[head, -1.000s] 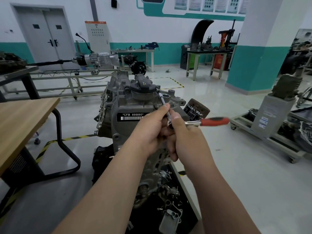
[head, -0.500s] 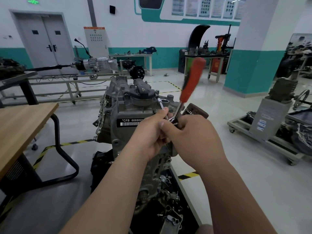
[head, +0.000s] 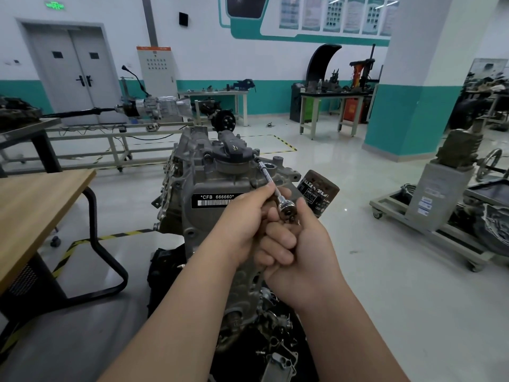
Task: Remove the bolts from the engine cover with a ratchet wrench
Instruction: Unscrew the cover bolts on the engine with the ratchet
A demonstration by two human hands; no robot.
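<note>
A grey engine (head: 192, 186) stands on a stand in front of me, with a darker cover (head: 231, 150) on top and a label reading CFB 666660. A ratchet wrench (head: 286, 208) with a long chrome extension (head: 265, 172) runs up to a bolt (head: 254, 155) at the cover's right edge. My left hand (head: 242, 219) pinches the extension just below its middle. My right hand (head: 300, 252) is curled round the wrench below the ratchet head. The red handle is hidden inside my right hand.
An oil filter (head: 318, 193) sticks out on the engine's right. A wooden table (head: 33, 205) with a black frame stands at the left. A cart with engine parts (head: 440, 205) is at the right. Workbenches (head: 330, 106) and a gearbox rig (head: 148, 108) line the back.
The wrench handle swung from pointing right, to pointing up, to down toward me inside my right hand. My left hand stayed on the extension. The camera tilted up slightly.
</note>
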